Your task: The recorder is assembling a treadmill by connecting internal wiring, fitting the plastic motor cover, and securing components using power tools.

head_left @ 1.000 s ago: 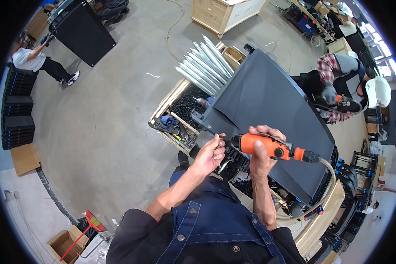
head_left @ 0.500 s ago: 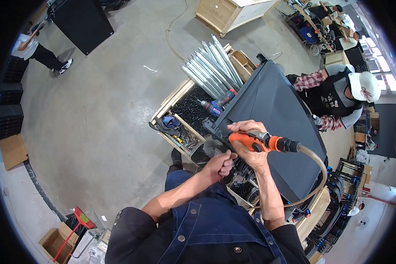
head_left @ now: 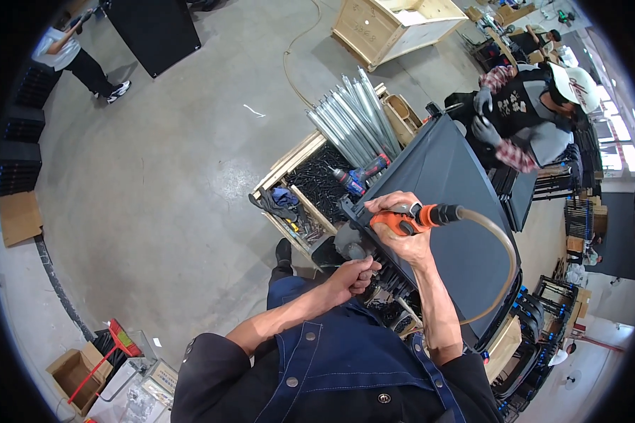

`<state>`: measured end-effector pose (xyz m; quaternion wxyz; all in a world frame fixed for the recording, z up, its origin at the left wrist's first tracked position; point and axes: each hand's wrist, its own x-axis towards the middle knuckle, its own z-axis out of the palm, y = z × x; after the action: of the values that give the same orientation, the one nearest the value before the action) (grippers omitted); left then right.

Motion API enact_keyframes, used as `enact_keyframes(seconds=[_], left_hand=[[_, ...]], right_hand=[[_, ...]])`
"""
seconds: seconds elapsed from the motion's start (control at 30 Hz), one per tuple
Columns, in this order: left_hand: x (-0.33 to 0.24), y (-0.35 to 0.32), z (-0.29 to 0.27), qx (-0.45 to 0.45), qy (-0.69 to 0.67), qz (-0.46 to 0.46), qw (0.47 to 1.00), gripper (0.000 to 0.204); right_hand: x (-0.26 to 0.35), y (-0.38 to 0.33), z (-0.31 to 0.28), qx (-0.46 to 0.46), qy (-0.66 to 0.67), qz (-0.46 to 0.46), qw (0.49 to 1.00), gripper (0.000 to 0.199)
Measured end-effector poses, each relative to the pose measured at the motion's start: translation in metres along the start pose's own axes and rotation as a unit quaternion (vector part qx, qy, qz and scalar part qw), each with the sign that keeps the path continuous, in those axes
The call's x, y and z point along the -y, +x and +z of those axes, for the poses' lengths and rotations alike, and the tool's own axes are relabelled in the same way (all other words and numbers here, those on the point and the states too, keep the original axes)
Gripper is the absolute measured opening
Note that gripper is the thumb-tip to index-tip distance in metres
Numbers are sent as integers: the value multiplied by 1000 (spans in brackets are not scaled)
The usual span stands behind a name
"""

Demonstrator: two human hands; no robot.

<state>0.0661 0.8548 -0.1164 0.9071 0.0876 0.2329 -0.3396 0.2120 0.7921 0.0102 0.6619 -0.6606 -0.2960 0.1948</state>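
Observation:
My right hand (head_left: 415,247) is wrapped round an orange air-powered tool (head_left: 401,221) at the near left edge of a large dark grey panel (head_left: 441,190). From the tool's black coupling a clear hose (head_left: 506,247) curves right and down over the panel. The tool's working end is hidden by the panel's edge and my fingers. My left hand (head_left: 351,278) is closed in a fist just below and left of the tool, beside the panel's edge. Whatever its fingers may hold is too small to make out.
Beyond my hands, a wooden crate (head_left: 289,168) holds black screws, silver tubes (head_left: 353,116) and a blue-red cordless drill (head_left: 349,180). A co-worker (head_left: 518,116) in grey gloves stands past the panel's far right side. A big wooden box (head_left: 381,32) stands farther back.
The co-worker has moved toward the panel's far end, gloved hands now raised in front of the body. My view has shifted slightly; my hands and the tool keep nearly the same place at the edge.

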Motion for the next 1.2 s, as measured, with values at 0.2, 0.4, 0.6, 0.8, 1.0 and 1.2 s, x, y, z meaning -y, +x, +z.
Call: enact_keyframes(seconds=[0.2,0.4,0.6,0.8,1.0,1.2], left_hand=[[6,-19,-12,-15,5,30,999,34],[23,-10,-25,-98,86,29,991,26],[73,44,-41,-161,192,-22,968,19],[173,148,-48,-185,240,-192,934,24],[262,242,-118,-322,252,-188,893,26],[280,245,-185,-438,359,-81,820,28]], right_hand=[[-2,-4,6,-3,-44,-1,999,37],[23,-34,-11,-122,-31,-54,991,54],[40,-185,-56,-376,-74,-20,923,54],[29,-432,-76,-690,-75,129,708,39],[-3,-681,-112,-880,-51,110,459,30],[-63,-822,-226,-848,-91,242,462,33]])
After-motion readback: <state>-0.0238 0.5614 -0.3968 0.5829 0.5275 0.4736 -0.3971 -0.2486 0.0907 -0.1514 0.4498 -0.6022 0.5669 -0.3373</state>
